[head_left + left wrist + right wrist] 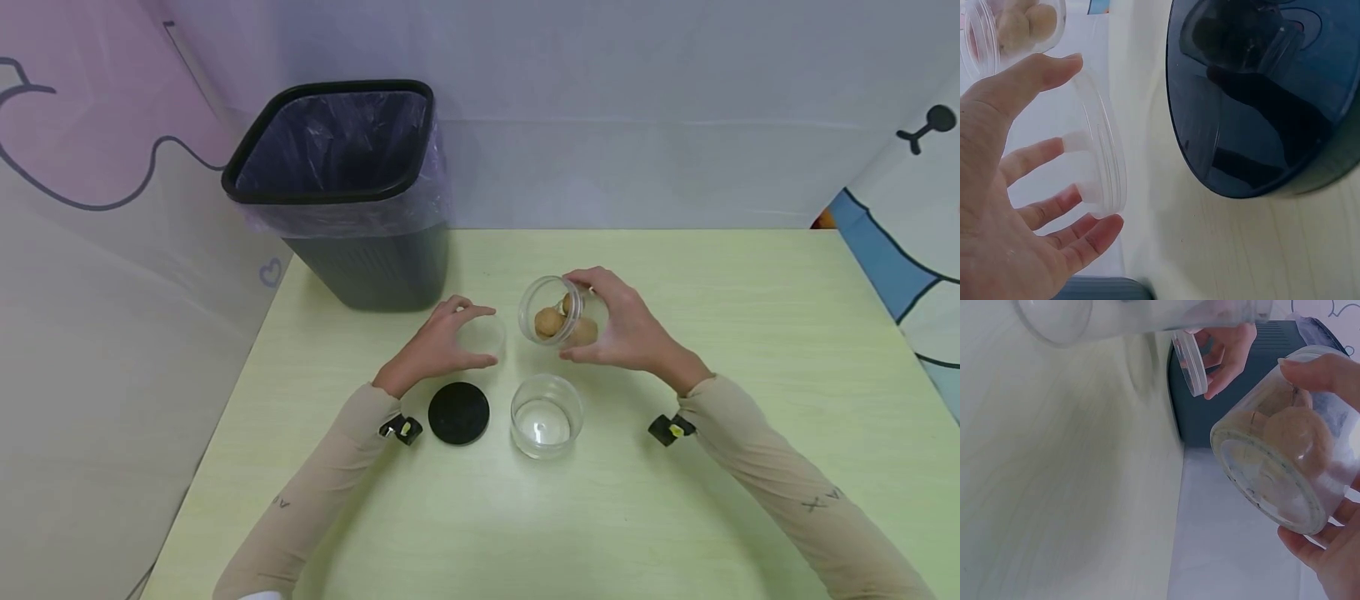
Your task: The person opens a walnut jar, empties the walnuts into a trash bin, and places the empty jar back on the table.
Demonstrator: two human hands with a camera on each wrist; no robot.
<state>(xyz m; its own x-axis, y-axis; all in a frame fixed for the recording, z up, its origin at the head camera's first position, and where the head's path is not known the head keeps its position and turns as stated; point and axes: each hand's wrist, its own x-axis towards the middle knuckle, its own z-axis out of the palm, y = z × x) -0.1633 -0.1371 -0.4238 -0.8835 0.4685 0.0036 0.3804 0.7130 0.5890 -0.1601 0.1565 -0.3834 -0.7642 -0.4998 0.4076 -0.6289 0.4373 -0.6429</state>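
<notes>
While gripping a tilted jar of walnuts (557, 315) in the right hand (626, 327), pinching its clear lid (482, 337) in the left hand (438, 343). Open tabletop (750, 333) rightward; bin (345, 187) far left. Nut count unclear.

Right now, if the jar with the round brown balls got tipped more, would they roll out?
Probably yes: the jar lies tilted in the right hand with its mouth open, its clear lid in the left hand. The balls look round, so they'd likely roll. Smooth clear walls may feel slippery.
</notes>
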